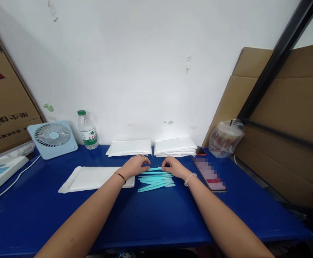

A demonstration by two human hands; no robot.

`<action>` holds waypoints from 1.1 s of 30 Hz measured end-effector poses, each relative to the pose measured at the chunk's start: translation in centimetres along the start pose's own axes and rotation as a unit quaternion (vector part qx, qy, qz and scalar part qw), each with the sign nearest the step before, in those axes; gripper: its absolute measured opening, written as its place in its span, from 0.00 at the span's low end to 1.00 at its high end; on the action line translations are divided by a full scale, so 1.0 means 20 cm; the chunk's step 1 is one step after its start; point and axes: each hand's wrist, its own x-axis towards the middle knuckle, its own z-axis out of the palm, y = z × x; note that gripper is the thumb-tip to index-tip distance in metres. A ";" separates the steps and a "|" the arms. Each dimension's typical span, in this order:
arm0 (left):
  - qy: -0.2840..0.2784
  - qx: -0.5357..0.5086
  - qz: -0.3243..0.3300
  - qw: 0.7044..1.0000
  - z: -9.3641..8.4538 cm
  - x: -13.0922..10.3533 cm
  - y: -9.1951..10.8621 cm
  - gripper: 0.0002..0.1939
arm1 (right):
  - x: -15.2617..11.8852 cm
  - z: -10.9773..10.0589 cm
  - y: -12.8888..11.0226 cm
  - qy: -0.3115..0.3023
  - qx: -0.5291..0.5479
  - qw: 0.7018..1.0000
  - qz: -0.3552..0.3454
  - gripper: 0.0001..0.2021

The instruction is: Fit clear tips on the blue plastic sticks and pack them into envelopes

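Observation:
Several thin turquoise sticks lie in a loose pile on the blue table. At the far edge of the pile, one turquoise stick lies between my two hands. My left hand is at its left end, thumb and fingers apart, with the thumb tip close to the stick. My right hand pinches the right end between thumb and fingers. A white padded envelope lies flat on the left, partly under my left hand and forearm.
Two stacks of white envelopes stand by the wall. A fan, bottle and power strip are left. A phone, another phone and a bagged cup are right.

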 end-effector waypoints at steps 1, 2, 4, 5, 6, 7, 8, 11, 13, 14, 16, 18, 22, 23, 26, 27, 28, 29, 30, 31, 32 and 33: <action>-0.012 0.010 0.007 1.000 0.03 0.03 0.00 0.13 | 0.00 0.00 0.00 0.004 -0.001 1.000 -0.005 0.03; -0.021 0.019 0.010 1.000 0.05 0.05 0.00 0.10 | 0.00 0.00 0.00 0.008 -0.004 1.000 -0.011 0.03; -0.029 0.024 0.008 0.999 0.08 0.07 -0.01 0.09 | 0.00 0.01 0.01 0.005 -0.005 1.000 -0.022 0.03; -0.027 0.025 0.005 0.999 0.09 0.08 -0.02 0.08 | 0.00 0.00 0.02 0.000 -0.003 1.000 -0.027 0.03; -0.023 0.025 0.002 0.999 0.09 0.08 -0.03 0.08 | 0.00 0.00 0.02 -0.005 0.000 1.000 -0.029 0.03; -0.021 0.027 -0.003 0.999 0.09 0.08 -0.04 0.08 | 0.01 -0.01 0.03 -0.009 0.002 1.000 -0.026 0.03; -0.020 0.028 -0.009 0.999 0.09 0.08 -0.05 0.08 | 0.01 -0.02 0.04 -0.010 0.004 1.000 -0.020 0.03; -0.023 0.027 -0.033 0.999 0.09 0.08 -0.09 0.09 | 0.00 -0.06 0.07 -0.003 -0.001 1.000 0.012 0.05; -0.018 0.029 -0.039 0.999 0.09 0.08 -0.10 0.09 | 0.00 -0.09 0.09 0.008 -0.005 1.000 0.025 0.05; -0.007 0.035 -0.035 0.999 0.09 0.08 -0.10 0.10 | -0.01 -0.10 0.09 0.015 -0.007 0.999 0.027 0.05; 0.022 0.056 -0.019 0.998 0.09 0.08 -0.09 0.12 | -0.02 -0.12 0.09 0.024 -0.010 0.999 0.022 0.05; 0.036 0.069 -0.005 0.997 0.09 0.06 -0.07 0.11 | -0.04 -0.14 0.08 0.017 -0.019 1.000 0.010 0.05; -0.014 0.070 0.005 0.997 0.09 0.04 -0.03 0.10 | -0.06 -0.13 0.05 -0.036 -0.036 0.999 -0.002 0.05; -0.029 0.072 0.002 0.997 0.09 0.03 -0.02 0.10 | -0.07 -0.12 0.05 -0.045 -0.036 0.998 -0.001 0.05; -0.052 0.074 -0.020 0.996 0.10 0.03 0.00 0.08 | -0.06 -0.11 0.06 -0.057 -0.029 0.998 0.001 0.04; -0.052 0.075 -0.027 0.995 0.10 0.03 0.00 0.08 | -0.06 -0.11 0.06 -0.057 -0.026 0.998 0.001 0.04; -0.049 0.077 -0.033 0.995 0.09 0.03 -0.01 0.08 | -0.06 -0.11 0.07 -0.055 -0.023 0.998 0.000 0.04; -0.045 0.079 -0.038 0.995 0.09 0.04 -0.01 0.07 | -0.06 -0.11 0.08 -0.052 -0.023 0.998 0.000 0.04; -0.040 0.081 -0.045 0.995 0.08 0.04 -0.02 0.07 | -0.06 -0.12 0.09 -0.045 -0.023 0.999 0.003 0.05; -0.034 0.082 -0.052 0.995 0.07 0.04 -0.03 0.07 | -0.05 -0.12 0.10 -0.035 -0.026 0.999 0.010 0.06; -0.029 0.082 -0.058 0.994 0.06 0.04 -0.04 0.07 | -0.05 -0.13 0.10 -0.023 -0.030 0.999 0.018 0.06; -0.025 0.081 -0.064 0.994 0.06 0.04 -0.05 0.07 | -0.05 -0.14 0.11 -0.012 -0.034 0.999 0.026 0.07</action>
